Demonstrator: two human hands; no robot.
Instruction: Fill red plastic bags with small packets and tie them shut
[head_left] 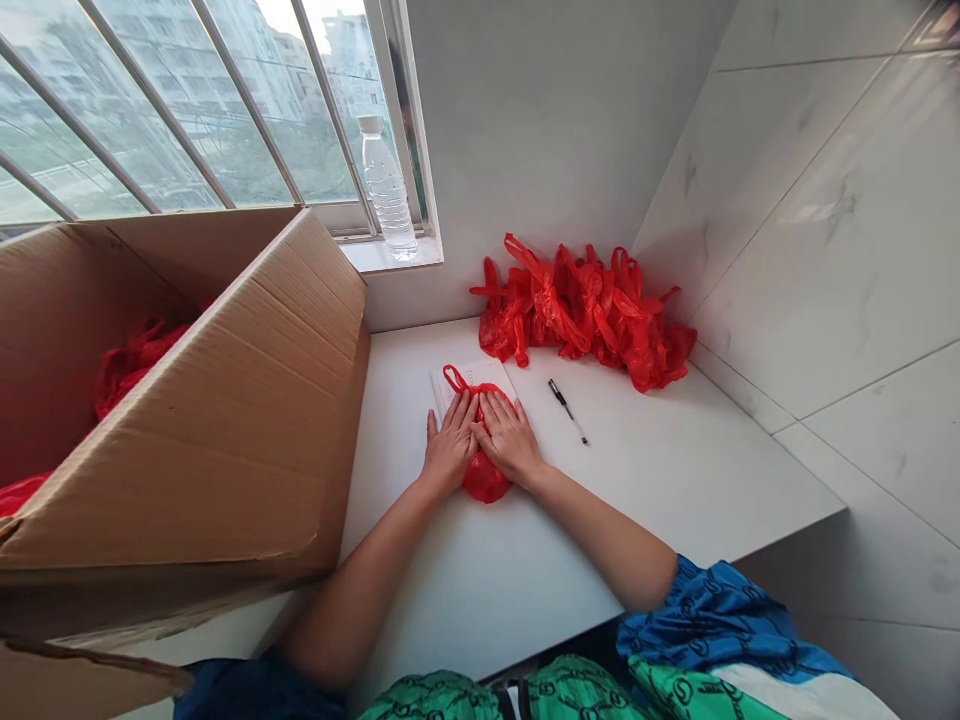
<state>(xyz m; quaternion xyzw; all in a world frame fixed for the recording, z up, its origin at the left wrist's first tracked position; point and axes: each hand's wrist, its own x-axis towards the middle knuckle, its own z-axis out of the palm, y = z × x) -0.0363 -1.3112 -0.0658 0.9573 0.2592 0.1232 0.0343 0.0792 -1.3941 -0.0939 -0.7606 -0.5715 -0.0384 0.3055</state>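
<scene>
A red plastic bag (486,480) lies on the white table in front of me, its looped handle sticking out at the far left. Both hands press down on it side by side. My left hand (450,445) lies flat with its fingers stretched out over the bag's left side. Across the right side rests my right hand (511,438), also flat, its fingers pointing away from me. Under the bag's far end is a sheet of white paper (504,376), partly covered. What the bag contains is hidden.
Several red plastic bags (585,310) are heaped against the back wall. A black pen (568,410) lies right of my hands. To the left stands a large open cardboard box (247,420) with red bags (139,365) inside. A water bottle (388,190) is on the windowsill.
</scene>
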